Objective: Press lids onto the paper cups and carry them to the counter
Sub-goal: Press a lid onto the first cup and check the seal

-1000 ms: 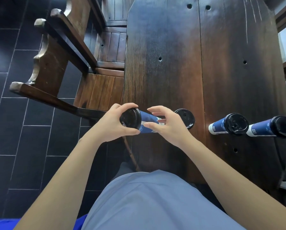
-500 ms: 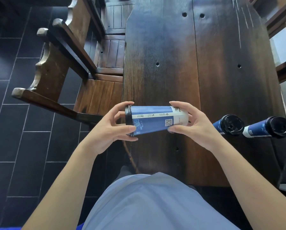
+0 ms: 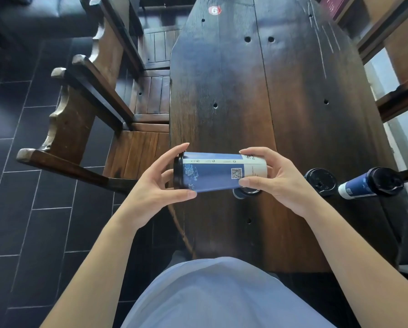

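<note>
Blue cup (image 3: 218, 172) (sideways) — black lid (image 3: 178, 172) on

worktop (image 3: 281, 110): dark stained wood, smooth, low sheen, grain visible. held cup (image 3: 217, 172): printed blue-and-white paper, matt; its lid (image 3: 178, 172) black plastic, faintly glossy. chair (image 3: 136, 147): worn brown wood. floor (image 3: 21, 209): dark matt tiles. shirt (image 3: 221, 297): pale blue cloth.
</note>
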